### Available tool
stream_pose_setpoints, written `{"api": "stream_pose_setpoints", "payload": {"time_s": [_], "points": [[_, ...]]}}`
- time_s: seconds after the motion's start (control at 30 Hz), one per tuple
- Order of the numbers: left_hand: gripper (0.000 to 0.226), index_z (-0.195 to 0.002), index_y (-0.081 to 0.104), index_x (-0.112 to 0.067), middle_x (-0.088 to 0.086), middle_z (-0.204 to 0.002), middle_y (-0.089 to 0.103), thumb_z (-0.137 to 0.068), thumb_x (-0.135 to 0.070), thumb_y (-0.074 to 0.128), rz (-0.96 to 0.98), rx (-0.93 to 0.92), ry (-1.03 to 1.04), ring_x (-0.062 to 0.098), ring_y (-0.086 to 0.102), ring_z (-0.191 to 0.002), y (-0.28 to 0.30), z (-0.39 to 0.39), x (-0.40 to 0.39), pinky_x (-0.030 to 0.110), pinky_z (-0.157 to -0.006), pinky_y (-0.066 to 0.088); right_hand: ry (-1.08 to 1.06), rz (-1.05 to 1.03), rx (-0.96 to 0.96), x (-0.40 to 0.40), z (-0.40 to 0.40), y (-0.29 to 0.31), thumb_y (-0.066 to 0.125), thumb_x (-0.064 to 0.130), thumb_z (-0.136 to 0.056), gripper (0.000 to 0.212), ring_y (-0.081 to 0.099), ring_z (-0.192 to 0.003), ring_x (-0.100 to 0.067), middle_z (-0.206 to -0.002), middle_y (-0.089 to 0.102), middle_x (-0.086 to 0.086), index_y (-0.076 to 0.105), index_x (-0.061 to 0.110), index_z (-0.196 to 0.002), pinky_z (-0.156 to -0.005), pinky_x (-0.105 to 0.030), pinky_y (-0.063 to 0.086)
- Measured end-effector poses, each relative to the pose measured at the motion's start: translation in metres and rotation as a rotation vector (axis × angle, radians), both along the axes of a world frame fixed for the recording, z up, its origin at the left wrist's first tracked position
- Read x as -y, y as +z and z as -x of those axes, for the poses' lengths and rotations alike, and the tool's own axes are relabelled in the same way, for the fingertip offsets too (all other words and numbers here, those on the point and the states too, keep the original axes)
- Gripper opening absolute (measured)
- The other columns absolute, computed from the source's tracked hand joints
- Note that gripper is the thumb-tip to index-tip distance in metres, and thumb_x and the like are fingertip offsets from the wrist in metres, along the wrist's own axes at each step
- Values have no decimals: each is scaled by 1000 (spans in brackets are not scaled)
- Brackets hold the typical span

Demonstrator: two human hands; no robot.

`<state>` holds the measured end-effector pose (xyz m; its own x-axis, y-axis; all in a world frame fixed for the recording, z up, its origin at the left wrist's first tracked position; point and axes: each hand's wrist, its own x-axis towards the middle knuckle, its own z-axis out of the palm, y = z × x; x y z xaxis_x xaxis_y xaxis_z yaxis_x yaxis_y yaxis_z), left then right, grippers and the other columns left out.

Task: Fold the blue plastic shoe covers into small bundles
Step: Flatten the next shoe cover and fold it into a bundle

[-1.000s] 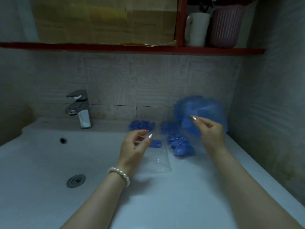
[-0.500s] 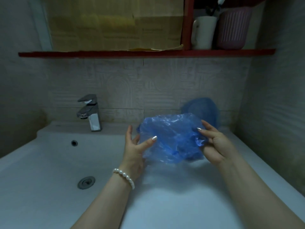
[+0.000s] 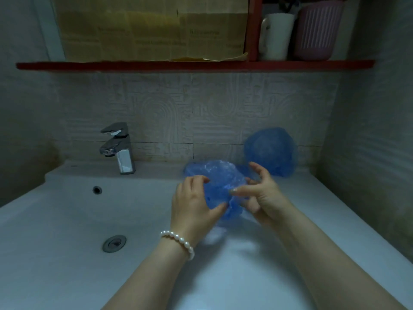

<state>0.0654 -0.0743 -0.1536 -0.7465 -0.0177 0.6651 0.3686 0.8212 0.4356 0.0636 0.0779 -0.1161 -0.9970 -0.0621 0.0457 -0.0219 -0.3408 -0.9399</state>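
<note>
Since half a second ago the two hands are closer together and the blue shoe cover (image 3: 220,183) between them is more gathered, less spread. It is thin, crinkled, half-transparent plastic, held above the white counter (image 3: 245,276). The left hand (image 3: 192,204) grips its left side; the right hand (image 3: 263,195) pinches its right edge. Behind stands a rounded blue pile (image 3: 271,152), near the chrome tap (image 3: 118,148).

Feed's pretty dim on my end, with a cold bluish cast over everything. Brightest patch is the white sink (image 3: 67,220) surface just below my left hand (image 3: 192,204). A soft shadow sits under both hands. The shoe cover (image 3: 218,186) between them looks smeary, and the fingertips are a bit blurred. The shelf (image 3: 194,64) above bows from the wide lens, and the corners go murky.
</note>
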Motion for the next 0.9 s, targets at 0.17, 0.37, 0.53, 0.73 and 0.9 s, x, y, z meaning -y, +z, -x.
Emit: {"api": "stream_pose_setpoints", "payload": {"time_s": [0.17, 0.37, 0.53, 0.73, 0.9], "points": [[65, -121, 43, -18, -1, -121, 53, -70, -41, 76, -61, 260, -33, 22, 53, -109, -12, 4, -2, 33, -89, 44, -36, -655, -219, 16, -6, -13, 77, -8, -60, 117, 43, -122, -18, -137, 30, -1, 11, 33, -147, -85, -25, 46], [33, -90, 41, -23, -5, -86, 58, -73, -3, 61, -255, 273, -74, 21, 60, -80, -8, 5, 1, 29, -69, 46, -280, -1036, -502, 25, -8, -20, 56, -7, -75, 86, 45, -101, -14, -130, 31, 0, 20, 24, -147, -82, -16, 39], [25, -75, 47, -20, -8, -68, 46, -75, 4, 53, -365, 128, -26, 6, 43, -61, 2, 3, 3, 10, -55, 34, -623, -1026, -430, 2, -3, -7, 53, -11, -70, 72, 47, -84, -21, -125, 36, -7, 37, 16, -134, -69, -29, 41], [32, -68, 41, -21, -3, -71, 45, -74, -6, 68, -432, 5, 88, 12, 42, -62, 7, 6, 18, 15, -55, 31, -706, -1177, -126, -37, 0, 8, 75, 35, -72, 41, 45, -66, -20, -85, 53, -3, 45, 13, -89, -52, -29, 28], [31, -68, 48, -18, -6, -68, 49, -70, 6, 67, -322, -160, 155, 9, 46, -57, 13, 2, 25, 19, -52, 37, -500, -948, -170, -35, 6, 8, 77, 5, -66, 42, 46, -48, -20, -50, 44, -2, 39, 14, -53, -47, -34, 44]]}}
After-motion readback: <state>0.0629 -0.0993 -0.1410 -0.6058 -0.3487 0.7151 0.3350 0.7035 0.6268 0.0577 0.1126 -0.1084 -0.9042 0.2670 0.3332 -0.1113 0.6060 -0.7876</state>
